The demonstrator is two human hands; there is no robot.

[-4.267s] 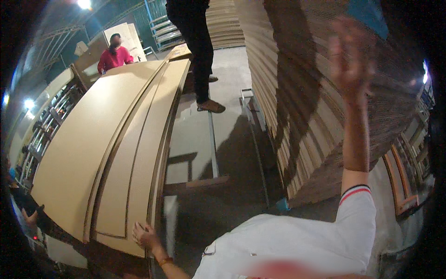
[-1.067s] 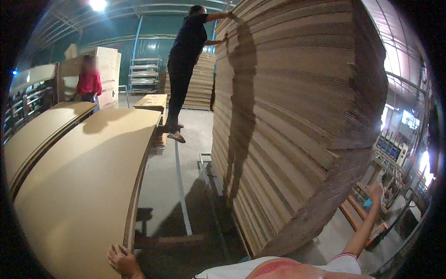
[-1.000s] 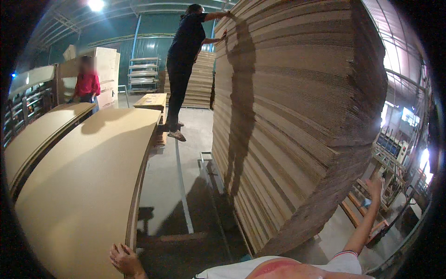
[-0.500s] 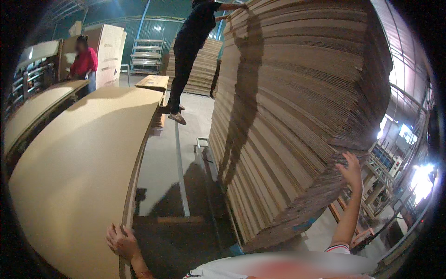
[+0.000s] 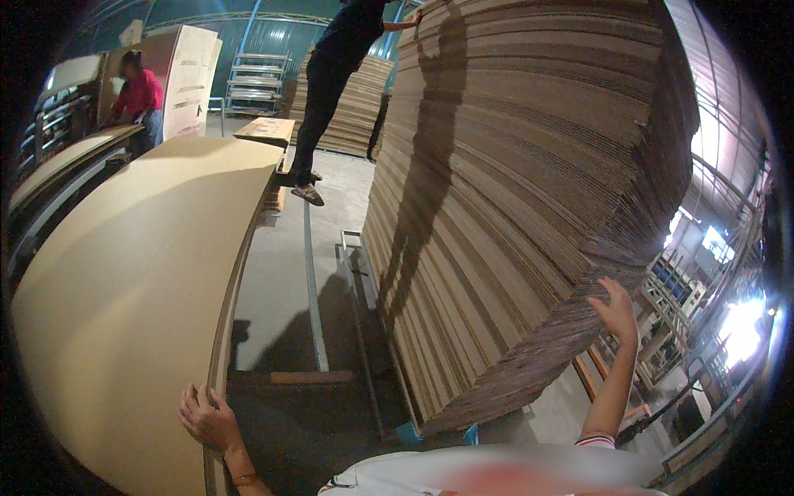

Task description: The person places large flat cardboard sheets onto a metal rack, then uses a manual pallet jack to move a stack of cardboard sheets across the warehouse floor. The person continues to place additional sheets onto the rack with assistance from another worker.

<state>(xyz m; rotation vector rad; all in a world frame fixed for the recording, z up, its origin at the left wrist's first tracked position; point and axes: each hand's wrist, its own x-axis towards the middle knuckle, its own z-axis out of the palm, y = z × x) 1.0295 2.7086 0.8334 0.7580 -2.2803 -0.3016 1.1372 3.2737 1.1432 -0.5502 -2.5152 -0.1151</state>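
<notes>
My left hand (image 5: 210, 420) rests on the near right edge of a large tan board (image 5: 141, 256), its fingers slightly curled and apart on the top face. The board lies flat on top of other sheets. At the right, my right hand (image 5: 615, 311) is raised with fingers spread beside the near end of a tall stack of brown corrugated cardboard sheets (image 5: 504, 190). Whether its fingertips touch the sheet edges I cannot tell. Neither hand is wrapped round anything.
A co-worker in dark clothes (image 5: 331, 78) stands at the stack's far end, one hand on it. Another person in a red top (image 5: 142, 93) bends at the far left. A metal rail (image 5: 311, 281) runs along the floor between board and stack. Metal racks (image 5: 256, 83) stand behind.
The view has shifted slightly. The dark-clothed co-worker's reach along the stack has changed, and the person in red bends lower. My hands keep nearly the same places.
</notes>
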